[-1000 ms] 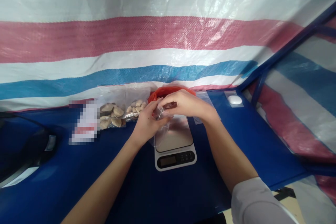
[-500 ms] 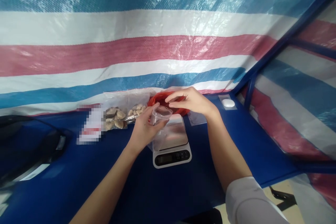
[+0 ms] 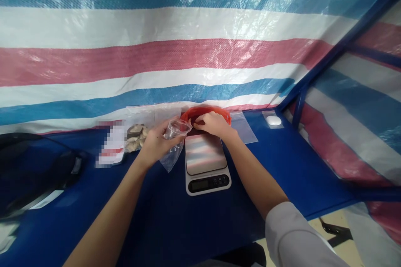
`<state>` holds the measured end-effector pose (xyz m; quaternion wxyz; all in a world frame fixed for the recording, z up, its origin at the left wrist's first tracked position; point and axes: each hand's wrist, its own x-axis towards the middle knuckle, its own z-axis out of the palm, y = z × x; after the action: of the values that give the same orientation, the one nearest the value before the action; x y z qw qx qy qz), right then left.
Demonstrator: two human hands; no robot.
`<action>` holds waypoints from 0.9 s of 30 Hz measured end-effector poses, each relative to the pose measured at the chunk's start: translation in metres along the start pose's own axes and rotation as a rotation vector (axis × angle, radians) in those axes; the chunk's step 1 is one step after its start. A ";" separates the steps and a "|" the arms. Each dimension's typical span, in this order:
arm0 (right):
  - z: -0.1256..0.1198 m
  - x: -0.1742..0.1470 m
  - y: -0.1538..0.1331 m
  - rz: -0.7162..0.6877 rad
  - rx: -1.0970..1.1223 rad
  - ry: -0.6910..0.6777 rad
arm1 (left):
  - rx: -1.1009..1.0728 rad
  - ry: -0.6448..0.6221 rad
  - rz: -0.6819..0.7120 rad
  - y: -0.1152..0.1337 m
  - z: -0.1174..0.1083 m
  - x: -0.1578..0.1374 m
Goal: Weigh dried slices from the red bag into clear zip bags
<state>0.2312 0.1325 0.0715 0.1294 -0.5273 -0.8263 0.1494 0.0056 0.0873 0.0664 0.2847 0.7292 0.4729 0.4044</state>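
My left hand (image 3: pixel 159 141) is closed around a clear plastic bag (image 3: pixel 172 154), whose mouth is held wide in a round opening. I can make out nothing inside the bag. My right hand (image 3: pixel 214 126) dips into an open red bag (image 3: pixel 224 113) behind the scale, with thumb and fingers pinched together near its front rim. Whatever lies between those fingertips is too small to name. Just below both hands stands a kitchen scale (image 3: pixel 206 154) with a bare metal plate and a dark display.
Clear bags of pale brown, stone-like pieces (image 3: pixel 134 137) lean at the back left, beside a blurred white packet (image 3: pixel 111 146). A flat clear bag (image 3: pixel 246 127) and a white oval object (image 3: pixel 273 120) lie to the right. A black bag (image 3: pixel 37 175) occupies the blue table's left side.
My right hand has lowered from above the red bag into its opening. My left hand has moved left with the clear bag, away from over the scale plate.
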 end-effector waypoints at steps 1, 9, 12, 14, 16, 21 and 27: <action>0.004 0.001 -0.001 0.020 -0.036 -0.007 | -0.002 -0.002 0.003 0.000 0.000 0.001; 0.019 0.009 -0.002 0.034 -0.167 -0.040 | -0.068 0.003 -0.006 0.001 0.005 0.010; 0.020 0.009 0.000 0.038 -0.146 -0.032 | -0.129 0.007 -0.021 0.001 0.007 0.012; 0.020 0.009 0.002 0.048 -0.124 -0.027 | -0.148 0.004 -0.033 0.001 0.008 0.012; 0.021 0.009 0.004 0.051 -0.098 -0.016 | -0.132 0.008 -0.034 0.000 0.008 0.012; 0.024 0.011 0.010 0.012 0.020 0.009 | -0.089 0.008 -0.022 -0.002 0.009 0.011; 0.022 0.013 0.017 -0.048 0.187 0.028 | -0.068 0.016 0.025 -0.003 0.011 0.009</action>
<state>0.2318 0.1490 0.0456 0.1933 -0.4951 -0.8192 0.2154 0.0159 0.0966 0.0607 0.3004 0.7219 0.4518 0.4295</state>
